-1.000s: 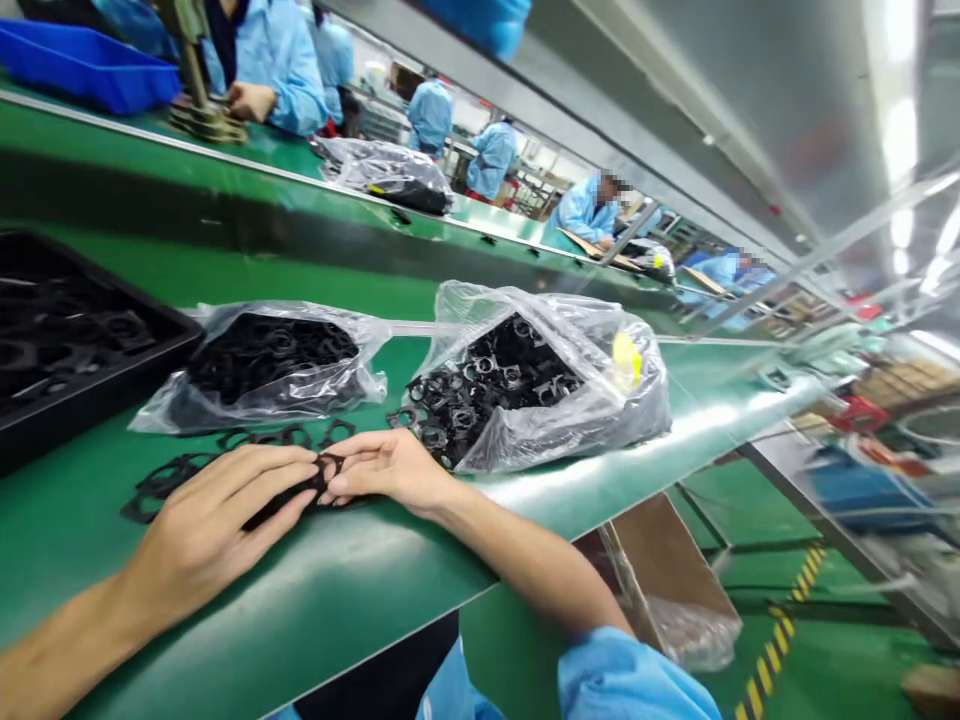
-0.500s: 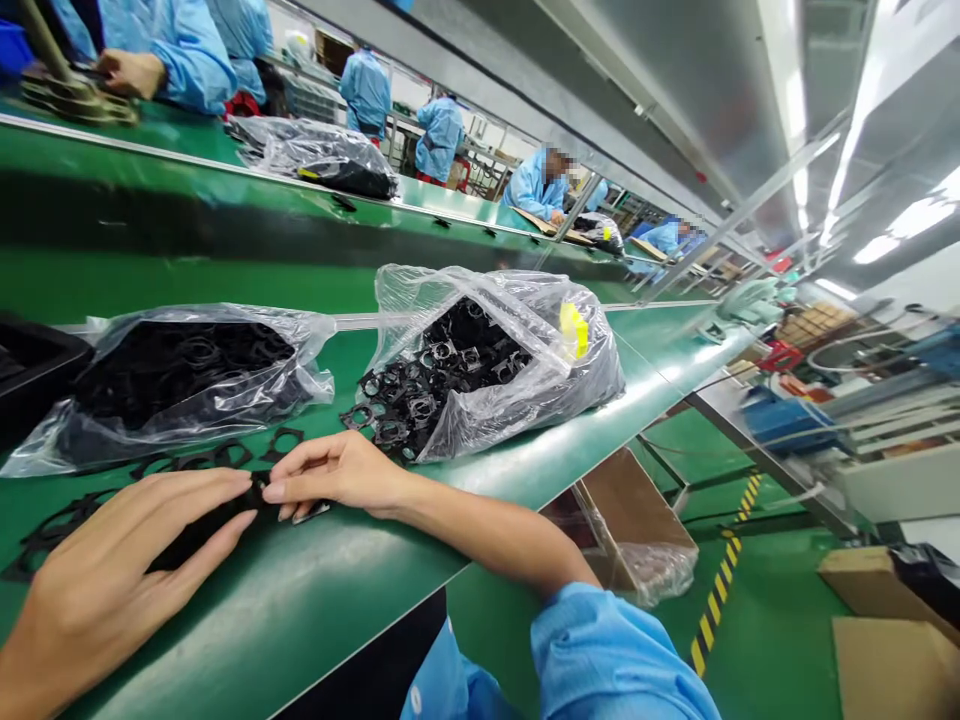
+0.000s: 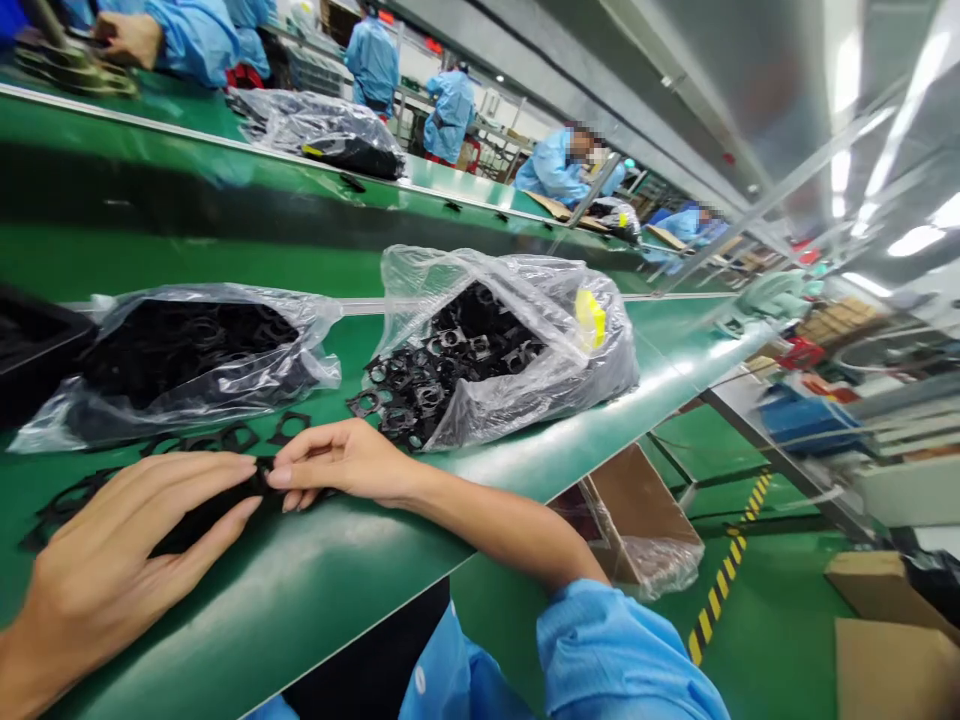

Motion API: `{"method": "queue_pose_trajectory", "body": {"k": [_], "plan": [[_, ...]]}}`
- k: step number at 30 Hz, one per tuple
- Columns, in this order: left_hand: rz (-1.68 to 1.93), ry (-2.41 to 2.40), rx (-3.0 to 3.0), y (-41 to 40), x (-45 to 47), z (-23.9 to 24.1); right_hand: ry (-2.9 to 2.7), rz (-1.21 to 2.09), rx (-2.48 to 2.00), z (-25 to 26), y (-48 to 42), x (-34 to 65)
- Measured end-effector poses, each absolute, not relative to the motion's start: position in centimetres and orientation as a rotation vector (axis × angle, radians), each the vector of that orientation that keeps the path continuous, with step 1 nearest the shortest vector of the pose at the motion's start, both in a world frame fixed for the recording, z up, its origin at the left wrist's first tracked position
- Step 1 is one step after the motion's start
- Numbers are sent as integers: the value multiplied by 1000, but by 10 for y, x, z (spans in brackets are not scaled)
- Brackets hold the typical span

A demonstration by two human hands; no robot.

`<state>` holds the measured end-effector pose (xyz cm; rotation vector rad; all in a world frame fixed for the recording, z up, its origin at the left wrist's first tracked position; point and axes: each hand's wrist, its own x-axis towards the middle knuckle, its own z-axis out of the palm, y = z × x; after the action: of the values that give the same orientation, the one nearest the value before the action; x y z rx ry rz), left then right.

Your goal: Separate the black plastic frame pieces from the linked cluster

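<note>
My left hand [image 3: 124, 545] curves round a dark piece that it mostly hides, thumb below and fingers above. At its fingertips a small black plastic part [image 3: 262, 474] shows, and my right hand [image 3: 349, 465] pinches its other side. The part's exact shape is hidden. Just behind my hands, several flat black plastic frames with round openings [image 3: 289, 428] lie on the green tabletop [image 3: 322, 570]. Beyond them, an open clear bag [image 3: 315, 375] is full of black parts. To its right, a second clear bag [image 3: 517, 400] with a yellow label spills black frames [image 3: 409, 390] from its mouth.
A black bin [image 3: 37, 345] stands at the left edge. A raised green bench across from me carries another bag [image 3: 322, 135], with co-workers in blue behind it. Below the table's right edge is an open cardboard box [image 3: 637, 500]. Yellow-black tape [image 3: 731, 560] marks the floor.
The view has shifted slightly, so the background sits a little to the right and higher. Both hands stay together at the black part with almost the same grip.
</note>
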<state>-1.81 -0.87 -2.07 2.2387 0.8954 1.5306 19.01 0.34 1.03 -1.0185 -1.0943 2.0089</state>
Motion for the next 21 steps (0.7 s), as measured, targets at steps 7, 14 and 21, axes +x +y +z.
{"method": "queue_pose_trajectory", "body": {"k": [7, 14, 21], "plan": [[1496, 916, 2591, -1, -13, -2, -1153, 1924, -1034, 19, 11, 189], [1465, 904, 2577, 5, -16, -6, -1206, 1873, -1044, 22, 16, 188], [1438, 876, 2611, 5, -18, -7, -1214, 1863, -1037, 21, 16, 187]]}}
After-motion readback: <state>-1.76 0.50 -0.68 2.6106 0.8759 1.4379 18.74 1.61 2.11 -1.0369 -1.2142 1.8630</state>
